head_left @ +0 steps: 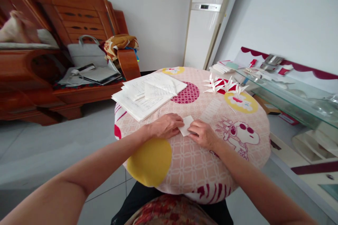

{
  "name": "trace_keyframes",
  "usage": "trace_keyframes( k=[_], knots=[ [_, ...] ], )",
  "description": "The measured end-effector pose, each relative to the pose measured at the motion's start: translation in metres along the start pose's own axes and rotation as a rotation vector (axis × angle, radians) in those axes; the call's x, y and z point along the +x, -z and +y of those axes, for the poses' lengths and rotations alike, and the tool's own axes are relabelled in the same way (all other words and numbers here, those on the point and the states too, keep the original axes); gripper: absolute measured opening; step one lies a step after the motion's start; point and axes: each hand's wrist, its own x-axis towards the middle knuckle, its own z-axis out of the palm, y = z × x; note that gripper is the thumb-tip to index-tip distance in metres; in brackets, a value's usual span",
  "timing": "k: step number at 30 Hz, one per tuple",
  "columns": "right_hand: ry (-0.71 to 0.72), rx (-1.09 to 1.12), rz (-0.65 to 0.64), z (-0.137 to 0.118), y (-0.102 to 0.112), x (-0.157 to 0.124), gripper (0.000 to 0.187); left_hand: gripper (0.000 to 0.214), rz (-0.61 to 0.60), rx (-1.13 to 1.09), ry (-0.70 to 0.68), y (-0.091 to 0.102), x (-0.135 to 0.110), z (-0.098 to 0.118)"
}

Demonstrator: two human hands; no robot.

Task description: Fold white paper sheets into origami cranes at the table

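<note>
A small folded piece of white paper (pixel 186 126) lies on the cloth-covered round table (pixel 190 168), between my two hands. My left hand (pixel 167 126) has its fingers curled together at the paper's left edge. My right hand (pixel 204 133) pinches the right edge between thumb and fingers. Behind my right hand lies a printed paper strip (pixel 211 109). Several white folded paper cranes (pixel 214 85) stand farther back on the right. To the left rests a stack of written sheets (pixel 144 107), with a loose folded sheet (pixel 161 89) on top.
A glass-topped cabinet (pixel 285 95) with papers and metal bowls stands at the right. At the back left is a wooden sofa (pixel 76 17) holding a grey bag (pixel 87 54), a laptop (pixel 101 74) and another person's bare foot (pixel 18 28). A white floor-standing unit (pixel 203 24) is behind the table.
</note>
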Motion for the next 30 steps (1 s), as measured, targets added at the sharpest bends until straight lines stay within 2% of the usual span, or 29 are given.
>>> trace_keyframes(
  k=[2, 3, 9, 15, 24, 30],
  knots=[
    [-0.050, 0.083, -0.004, 0.000, 0.004, 0.001, 0.011, 0.011, -0.097, -0.007, -0.039, -0.002, -0.003, 0.010],
    [-0.075, 0.119, -0.013, 0.000, 0.006, 0.001, 0.010, 0.012, -0.096, -0.018, -0.025, -0.004, -0.004, 0.015],
    [-0.166, 0.262, -0.046, -0.001, 0.015, 0.002, 0.013, 0.013, 0.040, -0.127, 0.136, -0.020, -0.009, 0.020],
    [-0.297, 0.381, -0.090, 0.003, 0.021, 0.006, 0.016, 0.010, 0.073, -0.270, 0.316, -0.016, -0.011, 0.020],
    [-0.435, 0.303, -0.109, 0.004, 0.023, 0.010, 0.018, 0.018, 0.117, -0.253, 0.435, -0.020, -0.009, 0.018],
    [-0.486, 0.252, -0.081, 0.003, 0.022, 0.012, 0.018, 0.016, 0.110, -0.255, 0.414, -0.020, -0.009, 0.016]
  ],
)
